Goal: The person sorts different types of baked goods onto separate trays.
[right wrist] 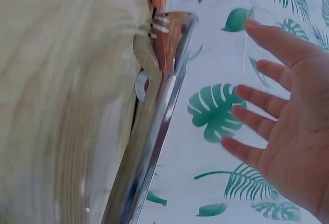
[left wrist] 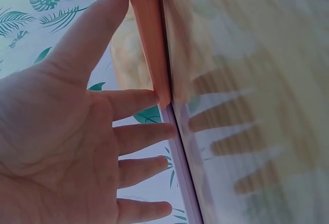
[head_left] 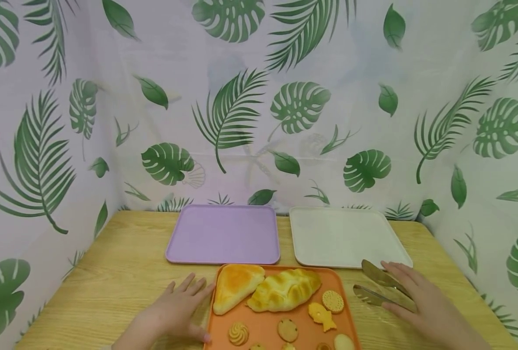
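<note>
My left hand [head_left: 176,308] is spread flat at the left edge of an orange tray [head_left: 263,324]. In the left wrist view its thumb and index finger meet the tray's rim. On that tray lie a triangular bread [head_left: 237,288], a braided bread [head_left: 287,290], a fish-shaped cookie [head_left: 322,316], a round cookie [head_left: 333,302], a swirl cookie [head_left: 238,334] and several others cut off below. Metal tongs [head_left: 383,278] lie on the table right of the tray. Over their handle end hovers my right hand [right wrist: 293,116], fingers extended, a gap between it and the tongs.
A purple tray [head_left: 224,236] and a white tray [head_left: 348,238] stand side by side at the back of the wooden table [head_left: 123,253]. Behind and beside the table hangs a leaf-patterned cloth [head_left: 250,160].
</note>
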`<state>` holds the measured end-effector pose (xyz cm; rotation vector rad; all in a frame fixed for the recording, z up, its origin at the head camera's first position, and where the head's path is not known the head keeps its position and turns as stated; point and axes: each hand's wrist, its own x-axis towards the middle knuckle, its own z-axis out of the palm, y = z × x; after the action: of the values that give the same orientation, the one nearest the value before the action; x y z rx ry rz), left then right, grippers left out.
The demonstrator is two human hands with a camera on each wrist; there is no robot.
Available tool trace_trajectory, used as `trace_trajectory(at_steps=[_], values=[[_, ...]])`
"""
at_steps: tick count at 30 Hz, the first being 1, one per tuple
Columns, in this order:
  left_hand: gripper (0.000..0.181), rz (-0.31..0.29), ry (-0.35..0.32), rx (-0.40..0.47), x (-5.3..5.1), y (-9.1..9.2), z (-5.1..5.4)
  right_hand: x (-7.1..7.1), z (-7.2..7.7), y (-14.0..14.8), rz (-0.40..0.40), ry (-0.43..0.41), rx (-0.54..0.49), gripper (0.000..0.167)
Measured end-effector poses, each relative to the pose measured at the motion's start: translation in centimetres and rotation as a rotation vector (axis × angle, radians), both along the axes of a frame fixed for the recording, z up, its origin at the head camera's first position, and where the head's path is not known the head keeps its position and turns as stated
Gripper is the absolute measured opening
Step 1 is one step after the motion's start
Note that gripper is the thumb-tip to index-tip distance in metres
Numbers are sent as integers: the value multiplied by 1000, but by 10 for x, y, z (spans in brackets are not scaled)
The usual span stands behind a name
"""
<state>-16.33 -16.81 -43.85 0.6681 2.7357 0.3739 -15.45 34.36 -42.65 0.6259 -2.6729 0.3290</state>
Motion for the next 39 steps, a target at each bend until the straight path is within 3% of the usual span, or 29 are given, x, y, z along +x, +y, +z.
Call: trace_trajectory(at_steps=[7,16,21,25,32,39], values=[[114,36,21,-18,0,0,-4,-9,-10,19,-98,-158,30,105],[114,36,61,-38,4,2,-4,-17,-21,41,-203,-398,112,107],[114,29,73,-38,3,2,-4,-24,-24,48,-215,-519,115,109],[114,27,66,-34,2,2,-4,-25,-26,50,-202,-542,78,104],[114,37,57,-31,2,3,-3,-24,-23,49,-157,-489,14,85],[112,46,39,-40,3,4,-1,-25,-18,51,-188,-548,1,68]])
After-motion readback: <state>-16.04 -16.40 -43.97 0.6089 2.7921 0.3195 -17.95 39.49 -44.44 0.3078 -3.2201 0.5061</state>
